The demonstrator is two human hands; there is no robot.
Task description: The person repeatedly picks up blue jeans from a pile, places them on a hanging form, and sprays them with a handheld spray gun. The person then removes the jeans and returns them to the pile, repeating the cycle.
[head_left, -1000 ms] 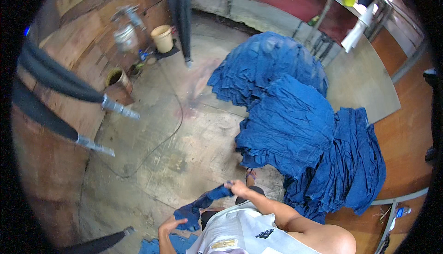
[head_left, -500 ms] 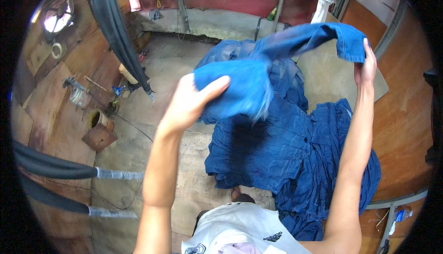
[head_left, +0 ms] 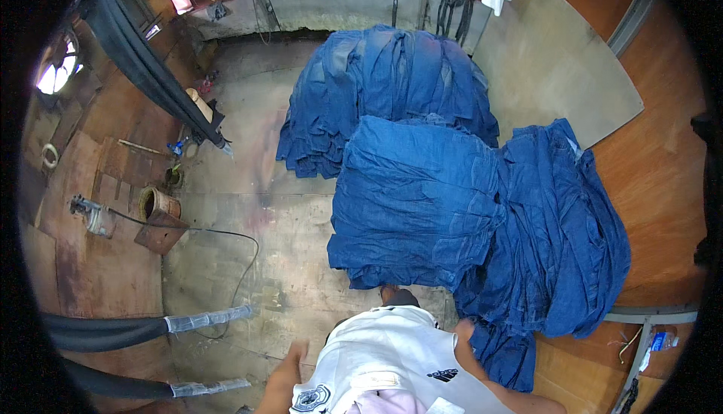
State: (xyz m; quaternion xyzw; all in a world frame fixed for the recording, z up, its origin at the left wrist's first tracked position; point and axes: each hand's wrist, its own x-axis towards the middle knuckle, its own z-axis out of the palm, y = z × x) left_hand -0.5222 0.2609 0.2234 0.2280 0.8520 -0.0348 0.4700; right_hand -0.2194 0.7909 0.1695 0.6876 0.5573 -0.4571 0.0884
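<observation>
A middle stack of blue denim garments lies in front of me, its top piece spread flat. Beyond it stands a taller, rounded denim stack. To the right, a looser denim heap touches the middle stack and trails down beside my body. My left hand hangs low at my left side, away from the fabric; its fingers are smeared by motion. Close to the lower end of the right heap is my right hand, partly blurred, and whether it touches the cloth I cannot tell.
Two dark fabric-wrapped poles with clear plastic ends jut in from the left. A black cable curves over the floor near a rusty pipe piece. Dark cloth hangs at upper left. A pale board leans at the right.
The denim garment stretched between my raised hands has left them, and the middle stack's top lies spread out. Both hands have dropped to my sides. The view has shifted.
</observation>
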